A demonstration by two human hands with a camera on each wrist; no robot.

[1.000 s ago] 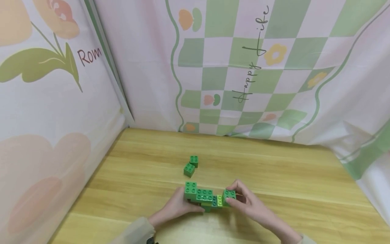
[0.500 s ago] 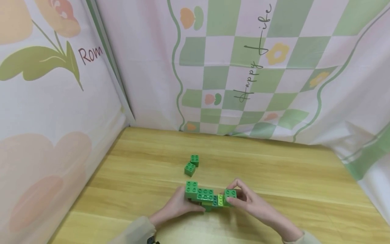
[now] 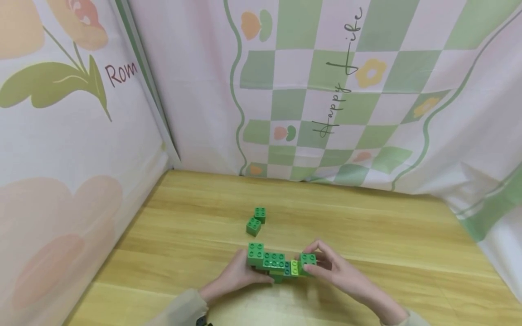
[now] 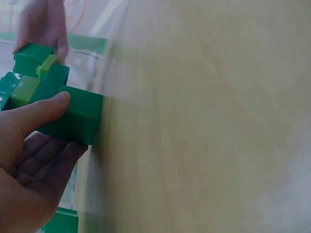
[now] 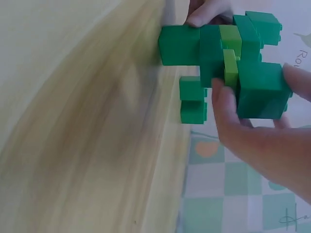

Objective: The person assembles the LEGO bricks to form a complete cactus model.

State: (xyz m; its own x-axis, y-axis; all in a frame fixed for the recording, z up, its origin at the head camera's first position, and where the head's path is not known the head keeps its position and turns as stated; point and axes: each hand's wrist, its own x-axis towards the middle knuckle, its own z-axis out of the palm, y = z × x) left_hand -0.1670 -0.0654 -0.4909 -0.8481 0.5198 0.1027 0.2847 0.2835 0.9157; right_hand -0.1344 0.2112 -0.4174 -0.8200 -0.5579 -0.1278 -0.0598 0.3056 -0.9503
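Note:
A stepped model of green toy building bricks (image 3: 274, 261), with lime layers between, is held close over the table. My left hand (image 3: 234, 276) grips it from the left; in the left wrist view the thumb lies on its lowest dark green brick (image 4: 77, 116) and the fingers are beneath. At the other end, my right hand (image 3: 336, 274) pinches a square green brick (image 3: 308, 259) between thumb and fingers. That brick sits against a thin lime brick (image 5: 231, 68) of the model, as the right wrist view shows. A high square green brick (image 3: 255, 251) tops the left end.
Beyond the hands, two loose square green bricks, a nearer one (image 3: 253, 227) and a farther one (image 3: 260, 213), stand close together on the wooden table (image 3: 195, 208). Printed curtains (image 3: 204, 113) enclose the table at the back and sides.
Both hands keep the same hold on the bricks. Only a very slight shift of the whole view shows.

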